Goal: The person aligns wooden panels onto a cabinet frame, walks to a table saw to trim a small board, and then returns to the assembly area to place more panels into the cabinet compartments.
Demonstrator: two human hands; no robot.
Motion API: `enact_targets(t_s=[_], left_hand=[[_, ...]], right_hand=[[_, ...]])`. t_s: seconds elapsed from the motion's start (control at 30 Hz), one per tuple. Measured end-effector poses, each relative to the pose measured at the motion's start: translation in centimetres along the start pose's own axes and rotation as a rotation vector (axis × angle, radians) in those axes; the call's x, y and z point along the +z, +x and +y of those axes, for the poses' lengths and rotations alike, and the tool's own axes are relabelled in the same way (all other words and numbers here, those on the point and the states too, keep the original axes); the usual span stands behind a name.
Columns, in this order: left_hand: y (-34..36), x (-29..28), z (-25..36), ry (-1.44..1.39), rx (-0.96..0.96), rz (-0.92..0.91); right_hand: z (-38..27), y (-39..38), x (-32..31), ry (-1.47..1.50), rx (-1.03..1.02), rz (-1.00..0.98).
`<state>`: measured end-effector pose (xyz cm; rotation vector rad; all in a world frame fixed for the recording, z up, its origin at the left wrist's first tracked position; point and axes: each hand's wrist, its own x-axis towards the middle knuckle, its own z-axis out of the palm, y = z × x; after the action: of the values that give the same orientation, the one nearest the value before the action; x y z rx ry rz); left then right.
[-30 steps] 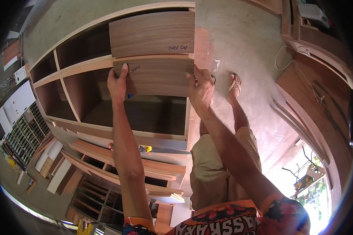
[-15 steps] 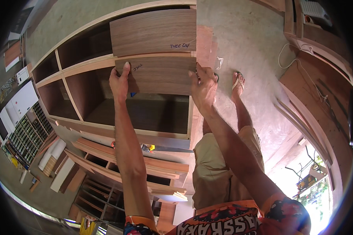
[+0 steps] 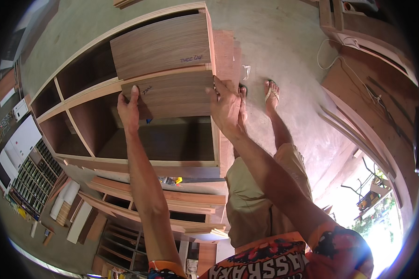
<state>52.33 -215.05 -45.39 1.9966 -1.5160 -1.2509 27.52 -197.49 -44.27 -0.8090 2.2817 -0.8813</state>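
A brown wood-grain panel (image 3: 179,95) lies across the front part of a wooden cabinet frame (image 3: 181,163), over an open compartment. My left hand (image 3: 129,109) grips its left end, thumb on top and fingers beneath the edge. At its right end, beside the frame's outer side, my right hand (image 3: 228,106) has curled fingers closed at the panel's edge; some fingertips are hidden. A larger matching panel (image 3: 160,44) with handwriting covers the compartment just beyond. A small blue piece (image 3: 149,121) shows below the held panel near my left hand.
Wooden strips (image 3: 200,197) and a yellow-and-grey power tool (image 3: 170,180) lie on the near side of the cabinet. A white cord (image 3: 340,56) trails over brown boards (image 3: 377,102) at right. My sandalled foot (image 3: 272,93) stands on the concrete floor beside the cabinet.
The cabinet, panels and both hands sit further left in the view. Both hands keep their places at the panel's ends; the right end of the frame now shows.
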Motion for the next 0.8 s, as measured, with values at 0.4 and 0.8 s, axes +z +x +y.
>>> enact_targets(t_s=[0.4, 0.8], left_hand=[[0.0, 0.1, -0.4, -0.012, 0.024, 0.010], [-0.1, -0.4, -0.4, 0.039, -0.030, -0.012]], right_hand=[[2.0, -6.0, -1.8, 0.263, 0.231, -0.164], [1.6, -6.3, 0.6, 0.289, 0.300, -0.049]])
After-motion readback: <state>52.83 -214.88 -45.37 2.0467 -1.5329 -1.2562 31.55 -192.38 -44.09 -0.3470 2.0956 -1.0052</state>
